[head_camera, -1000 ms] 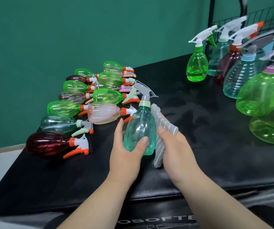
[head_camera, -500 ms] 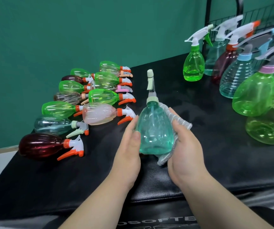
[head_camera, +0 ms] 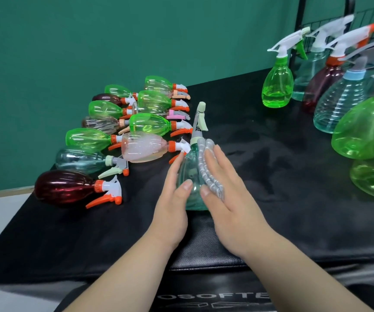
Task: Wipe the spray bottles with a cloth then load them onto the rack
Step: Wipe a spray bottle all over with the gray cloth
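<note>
The teal spray bottle [head_camera: 191, 176] stands upright on the black mat [head_camera: 271, 176] between both hands. The left hand [head_camera: 172, 203] clasps its body, thumb across the front; the right hand [head_camera: 224, 199], fingers flat, presses the grey cloth [head_camera: 206, 167] against the opposite flank. Thin clear plastic, seemingly empty — likely light, slippery, squashable — so the wide belly under the palms looks a surer hold than the trigger head [head_camera: 200, 118] above the hands.

upright teal spray bottle [head_camera: 190, 174], grey ribbed cloth [head_camera: 204, 168] against its side
</note>
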